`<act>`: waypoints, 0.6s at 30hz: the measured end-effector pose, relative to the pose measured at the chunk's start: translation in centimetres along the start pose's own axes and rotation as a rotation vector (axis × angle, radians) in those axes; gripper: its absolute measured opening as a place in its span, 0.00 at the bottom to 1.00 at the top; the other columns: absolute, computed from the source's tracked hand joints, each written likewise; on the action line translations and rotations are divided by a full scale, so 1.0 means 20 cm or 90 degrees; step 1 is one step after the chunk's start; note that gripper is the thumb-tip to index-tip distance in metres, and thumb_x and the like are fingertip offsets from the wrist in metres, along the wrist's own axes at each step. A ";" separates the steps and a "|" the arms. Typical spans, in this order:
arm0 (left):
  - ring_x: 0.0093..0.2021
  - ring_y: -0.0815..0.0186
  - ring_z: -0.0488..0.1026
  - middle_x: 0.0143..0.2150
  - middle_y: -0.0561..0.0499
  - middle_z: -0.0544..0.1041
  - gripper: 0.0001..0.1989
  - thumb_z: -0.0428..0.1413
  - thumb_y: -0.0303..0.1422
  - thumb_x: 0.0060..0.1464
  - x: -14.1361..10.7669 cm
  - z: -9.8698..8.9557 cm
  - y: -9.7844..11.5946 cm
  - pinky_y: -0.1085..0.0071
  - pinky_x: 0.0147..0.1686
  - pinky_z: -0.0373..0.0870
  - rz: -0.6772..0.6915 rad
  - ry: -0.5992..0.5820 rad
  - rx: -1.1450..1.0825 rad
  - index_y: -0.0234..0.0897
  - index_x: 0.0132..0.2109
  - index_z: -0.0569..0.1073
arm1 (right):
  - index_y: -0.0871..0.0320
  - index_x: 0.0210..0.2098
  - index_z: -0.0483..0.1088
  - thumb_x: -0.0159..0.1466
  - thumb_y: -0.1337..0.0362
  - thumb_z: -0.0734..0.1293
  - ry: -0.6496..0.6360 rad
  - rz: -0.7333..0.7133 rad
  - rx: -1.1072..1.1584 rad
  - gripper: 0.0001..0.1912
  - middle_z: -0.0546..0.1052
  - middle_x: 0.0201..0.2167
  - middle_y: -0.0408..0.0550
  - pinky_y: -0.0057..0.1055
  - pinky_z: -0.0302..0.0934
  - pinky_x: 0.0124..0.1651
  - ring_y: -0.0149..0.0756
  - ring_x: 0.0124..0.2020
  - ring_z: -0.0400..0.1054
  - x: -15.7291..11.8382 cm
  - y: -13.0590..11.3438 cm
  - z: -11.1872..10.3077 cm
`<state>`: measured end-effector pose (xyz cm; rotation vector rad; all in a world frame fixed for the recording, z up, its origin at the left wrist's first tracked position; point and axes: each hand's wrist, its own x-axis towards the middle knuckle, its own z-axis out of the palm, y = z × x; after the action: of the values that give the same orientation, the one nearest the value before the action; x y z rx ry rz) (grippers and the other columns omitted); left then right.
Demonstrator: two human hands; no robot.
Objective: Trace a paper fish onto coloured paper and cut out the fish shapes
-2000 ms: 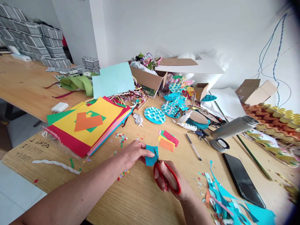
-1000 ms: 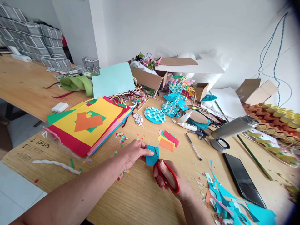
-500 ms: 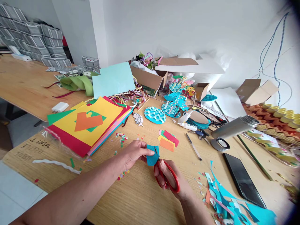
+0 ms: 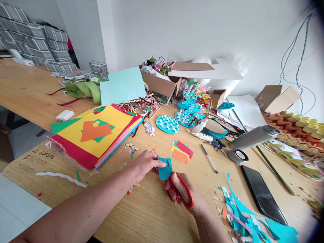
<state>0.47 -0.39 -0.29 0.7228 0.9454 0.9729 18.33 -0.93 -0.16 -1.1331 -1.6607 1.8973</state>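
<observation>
Between the thumb and fingers of my left hand is a small piece of blue paper with thin drawn lines on it. My right hand grips red-handled scissors, fingers through the loops. The scissor blades meet the paper's lower right edge; most of their length is hidden. Just beyond the paper lie small coloured paper rectangles in orange, yellow, red and green. Bits of confetti are scattered to the left of my hands.
A stack of coloured paper sheets lies at left. To the right are a pen, a black phone, a metal flask and blue paper scraps. Glue bottles, blue decorated ovals and a cardboard box stand farther back.
The blue paper has tilted slightly and its lower edge sits a little lower. The scissors and my right hand have shifted very slightly left. All else looks the same.
</observation>
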 end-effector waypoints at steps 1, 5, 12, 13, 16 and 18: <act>0.25 0.68 0.70 0.24 0.49 0.76 0.12 0.64 0.36 0.36 0.00 0.00 0.00 0.69 0.31 0.67 0.001 0.000 0.000 0.31 0.26 0.75 | 0.61 0.25 0.66 0.60 0.36 0.58 0.001 0.000 0.002 0.31 0.62 0.10 0.38 0.23 0.45 0.17 0.24 0.12 0.55 0.00 0.00 0.00; 0.25 0.67 0.70 0.24 0.49 0.76 0.11 0.63 0.36 0.36 0.01 0.00 0.01 0.69 0.31 0.67 0.000 -0.001 0.004 0.31 0.26 0.75 | 0.61 0.25 0.66 0.60 0.37 0.58 0.000 0.001 0.013 0.31 0.62 0.10 0.37 0.23 0.44 0.17 0.24 0.12 0.54 0.00 0.01 0.00; 0.26 0.68 0.70 0.25 0.50 0.76 0.11 0.63 0.36 0.37 0.00 0.00 0.00 0.69 0.31 0.67 -0.002 0.004 0.018 0.31 0.26 0.75 | 0.61 0.26 0.66 0.62 0.39 0.58 -0.007 -0.026 0.012 0.29 0.61 0.10 0.36 0.24 0.44 0.17 0.24 0.12 0.53 0.00 0.02 -0.01; 0.26 0.68 0.70 0.25 0.50 0.76 0.12 0.63 0.36 0.37 0.00 0.00 0.00 0.69 0.31 0.67 -0.002 0.003 0.019 0.31 0.27 0.75 | 0.61 0.26 0.66 0.63 0.40 0.58 -0.011 -0.030 0.014 0.29 0.60 0.10 0.36 0.24 0.44 0.17 0.24 0.12 0.53 0.00 0.02 -0.02; 0.26 0.68 0.70 0.25 0.50 0.76 0.12 0.63 0.37 0.37 0.01 0.00 -0.01 0.69 0.31 0.67 -0.002 -0.003 0.017 0.31 0.27 0.75 | 0.61 0.26 0.66 0.63 0.41 0.58 -0.018 -0.038 0.018 0.28 0.60 0.10 0.36 0.23 0.44 0.17 0.23 0.12 0.53 0.00 0.02 -0.02; 0.26 0.68 0.70 0.25 0.50 0.76 0.12 0.63 0.37 0.37 0.00 0.00 -0.01 0.69 0.31 0.67 -0.004 -0.004 0.018 0.32 0.28 0.75 | 0.61 0.26 0.66 0.63 0.41 0.58 -0.018 -0.036 0.017 0.28 0.60 0.10 0.35 0.23 0.44 0.17 0.23 0.12 0.53 0.00 0.03 -0.02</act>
<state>0.46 -0.38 -0.46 0.7465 0.9567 0.9524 18.66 -0.78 -0.67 -1.0424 -1.6592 1.9022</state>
